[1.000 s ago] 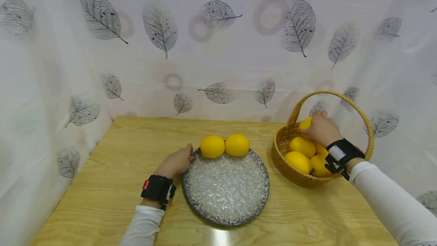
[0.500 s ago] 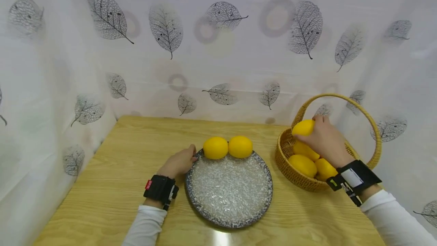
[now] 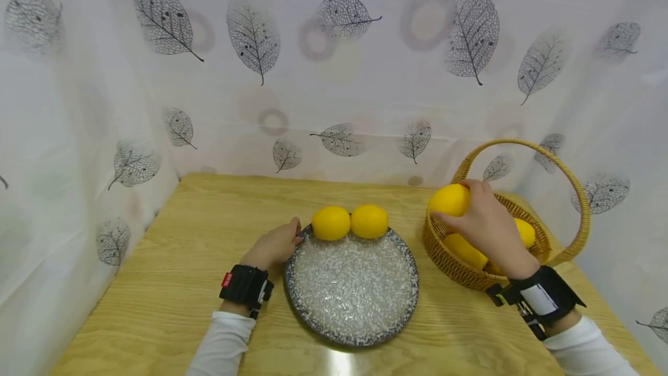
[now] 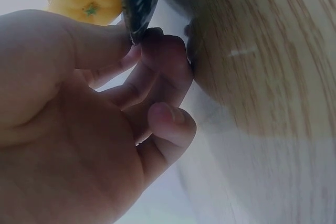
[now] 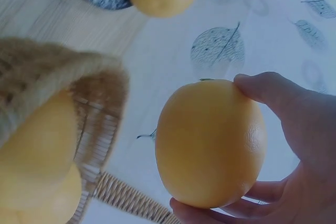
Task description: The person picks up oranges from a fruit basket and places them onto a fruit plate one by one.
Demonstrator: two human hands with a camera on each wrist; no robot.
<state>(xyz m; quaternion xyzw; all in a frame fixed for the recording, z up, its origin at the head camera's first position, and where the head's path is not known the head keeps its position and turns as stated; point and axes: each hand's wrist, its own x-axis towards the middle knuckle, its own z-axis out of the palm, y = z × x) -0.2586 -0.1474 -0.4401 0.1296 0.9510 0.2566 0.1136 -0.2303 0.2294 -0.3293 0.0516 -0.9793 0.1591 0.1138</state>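
Observation:
My right hand (image 3: 485, 225) grips a smooth, oval, yellow-orange orange (image 5: 210, 142) between thumb and fingers, raised above the left rim of a wicker basket (image 3: 451, 268). More oranges lie inside the basket, partly hidden by the hand. My left hand (image 3: 273, 245) pinches the upper left rim of a round grey speckled plate (image 3: 352, 289); in the left wrist view the thumb is on the rim's upper side, with curled fingers beneath. Two oranges, a left one (image 3: 331, 223) and a right one (image 3: 369, 221), sit side by side at the plate's far rim.
The basket's tall arched handle (image 3: 566, 170) rises behind the right hand. Everything stands on a light wooden table (image 3: 219, 208). A pale curtain with leaf prints (image 3: 341, 103) hangs along the table's back and sides.
My right hand has lifted the orange out from the basket's pile and moved it left over the rim. The left hand stays at the plate's edge.

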